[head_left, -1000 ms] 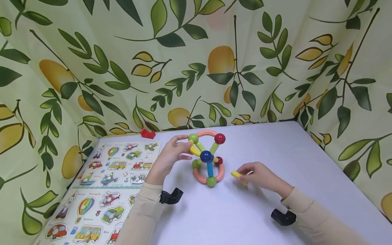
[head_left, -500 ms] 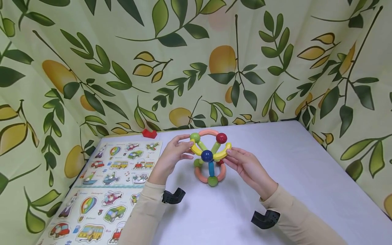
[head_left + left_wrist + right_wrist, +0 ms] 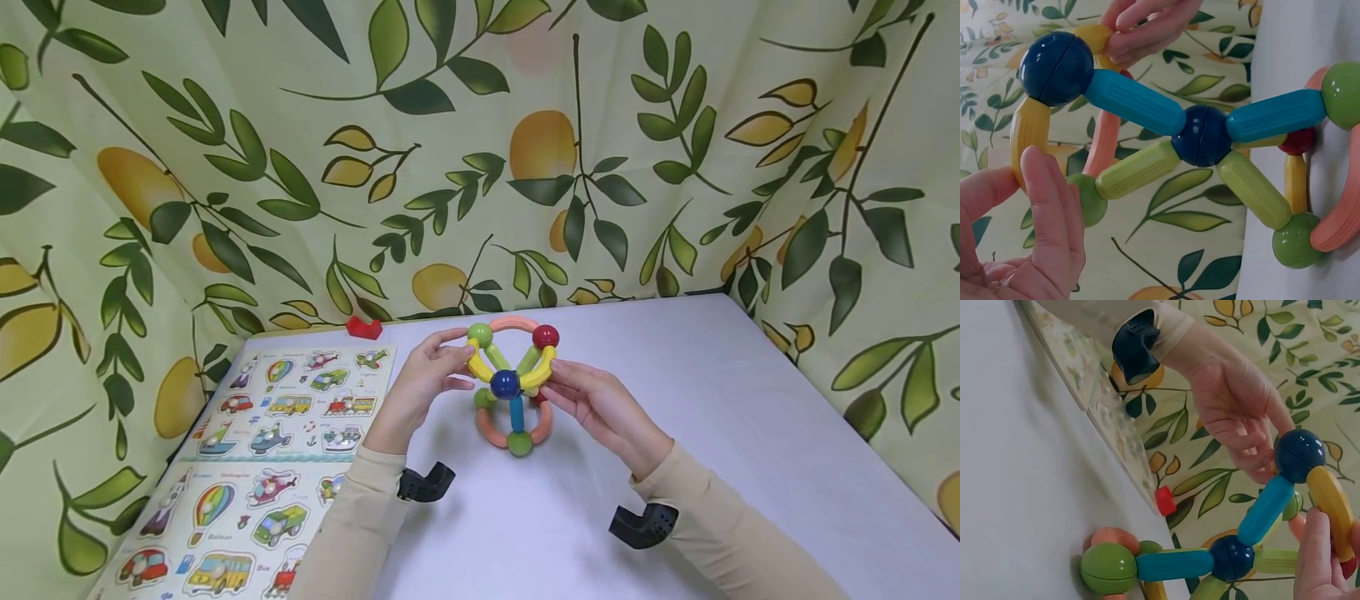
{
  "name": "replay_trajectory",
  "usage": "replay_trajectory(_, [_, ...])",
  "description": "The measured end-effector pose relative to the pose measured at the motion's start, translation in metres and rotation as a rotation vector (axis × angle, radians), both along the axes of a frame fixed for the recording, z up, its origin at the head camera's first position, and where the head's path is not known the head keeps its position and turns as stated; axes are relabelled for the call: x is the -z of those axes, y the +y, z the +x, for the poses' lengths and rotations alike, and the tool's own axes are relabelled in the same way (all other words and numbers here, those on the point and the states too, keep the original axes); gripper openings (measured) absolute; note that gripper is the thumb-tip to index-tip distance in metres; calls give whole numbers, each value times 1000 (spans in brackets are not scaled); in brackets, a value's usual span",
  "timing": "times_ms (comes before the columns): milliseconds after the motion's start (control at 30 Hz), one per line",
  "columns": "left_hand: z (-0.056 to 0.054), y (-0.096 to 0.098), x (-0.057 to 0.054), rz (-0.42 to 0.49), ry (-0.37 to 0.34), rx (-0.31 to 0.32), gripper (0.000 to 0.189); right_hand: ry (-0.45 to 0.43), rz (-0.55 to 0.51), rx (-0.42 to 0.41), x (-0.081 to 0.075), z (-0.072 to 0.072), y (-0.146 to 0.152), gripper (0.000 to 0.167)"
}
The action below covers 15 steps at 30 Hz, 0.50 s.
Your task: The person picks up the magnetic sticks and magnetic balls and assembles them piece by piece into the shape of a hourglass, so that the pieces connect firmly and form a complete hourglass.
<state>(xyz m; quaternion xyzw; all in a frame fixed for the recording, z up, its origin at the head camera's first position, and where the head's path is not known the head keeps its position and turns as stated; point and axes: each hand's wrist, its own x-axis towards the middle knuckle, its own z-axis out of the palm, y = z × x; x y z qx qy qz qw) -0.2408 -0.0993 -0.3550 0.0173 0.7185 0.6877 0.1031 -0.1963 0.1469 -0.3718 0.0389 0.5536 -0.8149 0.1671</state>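
A magnetic ball-and-stick structure stands on the table in the head view. Its upper ring has a blue ball [image 3: 505, 384] in front, a green ball [image 3: 480, 335] at back left and a red ball [image 3: 546, 336] at back right. My left hand [image 3: 422, 385] pinches the left yellow curved stick [image 3: 478, 364], between blue and green balls. On the other side, my right hand [image 3: 606, 410] pinches the right yellow curved stick [image 3: 1330, 503], which runs from the blue ball toward the red one. A second blue ball [image 3: 1202, 135] joins straight blue and green sticks at the structure's middle.
A picture board [image 3: 300, 461] of vehicles lies on the table's left, beside my left forearm. Near the back edge sits a small red piece [image 3: 364, 327]. Patterned cloth [image 3: 450, 208] rises behind and around the white table [image 3: 750, 417].
My right hand has carried its yellow curved stick leftward from beside the structure to the blue ball, then swung its far end in to the red ball. The left hand has barely moved.
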Motion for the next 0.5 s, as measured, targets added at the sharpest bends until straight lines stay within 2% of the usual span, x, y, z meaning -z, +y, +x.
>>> replay_trajectory(100, [-1, 0, 0, 5, 8, 2, 45, 25, 91, -12, 0, -3, 3, 59])
replay_trajectory(267, [-1, -1, 1, 12, 19, 3, 41, 120, 276, 53, -3, -19, 10, 62])
replay_trajectory(367, [-1, -1, 2, 23, 14, 0, 35, 158, 298, 78, -7, -26, 8, 59])
replay_trajectory(500, [-1, -1, 4, 37, 6, -1, 32, 182, 314, 75, -9, -27, 5, 54])
